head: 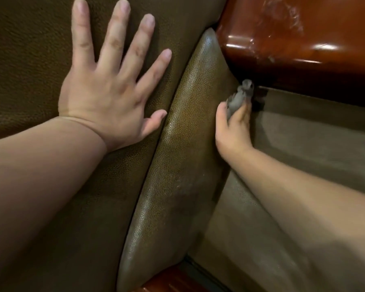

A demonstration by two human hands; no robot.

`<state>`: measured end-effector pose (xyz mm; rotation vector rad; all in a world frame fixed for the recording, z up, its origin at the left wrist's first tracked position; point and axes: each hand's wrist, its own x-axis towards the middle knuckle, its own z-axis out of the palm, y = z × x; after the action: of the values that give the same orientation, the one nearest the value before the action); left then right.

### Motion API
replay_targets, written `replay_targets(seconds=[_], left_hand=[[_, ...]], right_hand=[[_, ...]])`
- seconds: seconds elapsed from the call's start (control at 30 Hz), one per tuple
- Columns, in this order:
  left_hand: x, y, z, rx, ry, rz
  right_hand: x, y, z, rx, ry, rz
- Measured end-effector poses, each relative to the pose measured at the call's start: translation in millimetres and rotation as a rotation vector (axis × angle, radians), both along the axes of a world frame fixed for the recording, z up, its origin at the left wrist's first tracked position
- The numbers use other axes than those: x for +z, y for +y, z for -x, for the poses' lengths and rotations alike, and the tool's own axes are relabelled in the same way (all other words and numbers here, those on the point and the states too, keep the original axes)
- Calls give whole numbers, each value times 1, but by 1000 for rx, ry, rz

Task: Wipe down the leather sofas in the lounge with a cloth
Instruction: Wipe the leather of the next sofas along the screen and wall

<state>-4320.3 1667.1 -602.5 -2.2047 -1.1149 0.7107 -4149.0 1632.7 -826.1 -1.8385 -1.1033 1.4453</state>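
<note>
the left hand (105, 89) is laid flat on the dark brown leather cushion (30, 49) at the left, its fingers (116, 32) straight and spread wide, nothing held; the thumb tip is set at the edge of the seam. just right of it, a lighter, shinier leather cushion edge (177, 154) is seen running from the lower middle up to a rounded corner near the top. right of that edge, the right hand (233, 127) is reached into the gap beside the cushion, its fingers (241, 114) curled and pinched round a small grey cloth (239, 96). the cloth is bunched, and most of it is seen sticking out above the fingertips, its top pushed into the dark corner where the cushion edge meets the glossy reddish wooden armrest (303, 34). a duller olive surface (314, 133) is seen below the armrest at the right.
</note>
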Motion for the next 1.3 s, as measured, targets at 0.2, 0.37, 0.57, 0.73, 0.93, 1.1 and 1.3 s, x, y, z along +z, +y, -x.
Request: replay_targets(seconds=[0.2, 0.37, 0.57, 0.73, 0.93, 1.1, 1.3], left_hand=[[-5, 1, 4, 28, -88, 28], [-8, 2, 5, 42, -115, 50], [-6, 1, -4, 57, -91, 38], [-11, -3, 0, 48, -45, -37], [-8, -4, -6, 71, 1, -90], [11, -18, -32, 117, 172, -59], [36, -131, 40, 16, 382, 114]], right_hand=[[-13, -74, -22, 427, 140, 38], [-5, -3, 0, 73, 49, 45], [45, -142, 15, 681, -17, -211], [36, -9, 14, 245, -60, -204], [60, -111, 51, 301, -119, -394], [83, -133, 66, 421, -197, -270], [73, -88, 66, 190, -173, -269]])
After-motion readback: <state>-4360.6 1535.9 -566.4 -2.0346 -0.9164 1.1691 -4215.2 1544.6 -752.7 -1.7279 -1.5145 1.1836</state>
